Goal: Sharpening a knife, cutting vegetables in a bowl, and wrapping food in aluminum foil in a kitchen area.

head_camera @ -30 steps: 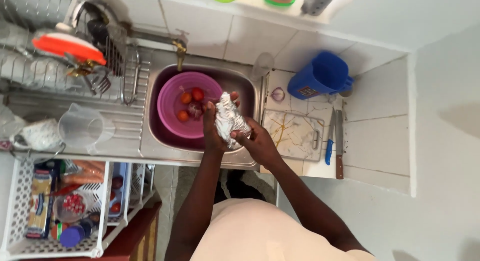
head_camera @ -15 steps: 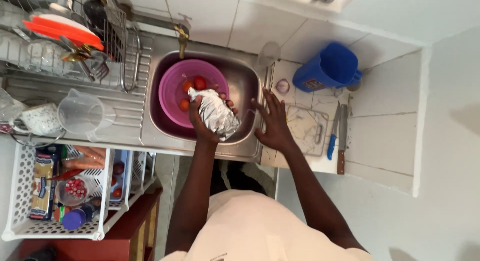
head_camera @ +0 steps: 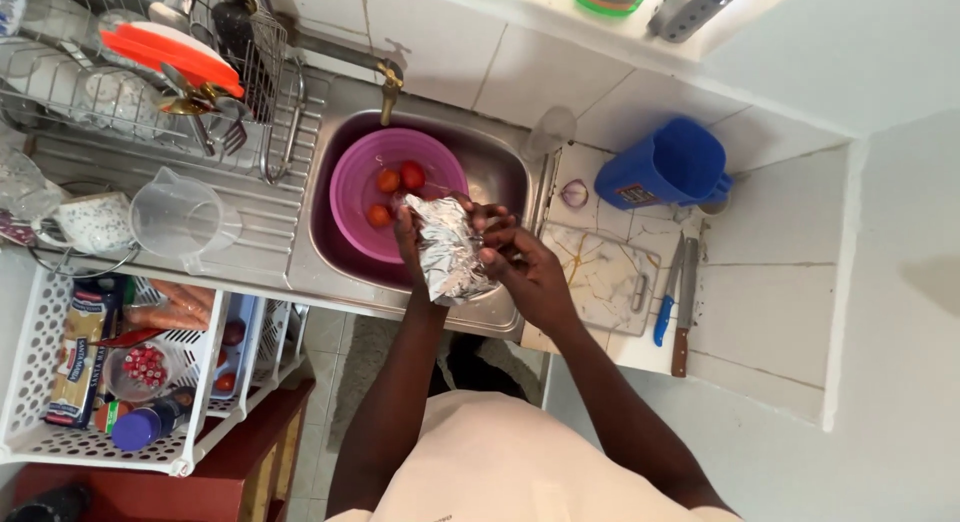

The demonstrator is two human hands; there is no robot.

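- crumpled silver foil bundle [head_camera: 447, 250] held over the near right part of the steel sink [head_camera: 500, 167], just right of the purple plastic bowl [head_camera: 352, 197]
- left hand [head_camera: 410, 240] wraps the bundle's left side, fingers curled shut around the foil; bundle lies directly against its palm
- right hand [head_camera: 520, 267] sits on the bundle's right edge, fingertips [head_camera: 488, 222] pinching or pressing at the foil's upper right; grip looks partial, not fully closed
- bundle's long axis runs roughly far-to-near, slightly tilted with the near end to the right; the two hands flank it left and right
- both hands touch it; left hand carries more of it, right hand works the edge
- bowl holds several small red tomatoes [head_camera: 396, 187], far-left of the hands, close but apart from the foil
- brass tap [head_camera: 388, 80] at the far edge of the sink, spout over the bowl
- clear plastic jug [head_camera: 180, 217] on the draining board well left
- marbled cutting board [head_camera: 600, 277] on the table just right of the right hand, two knives [head_camera: 678, 292] beyond it
- blue plastic jug [head_camera: 665, 167] far right, well apart
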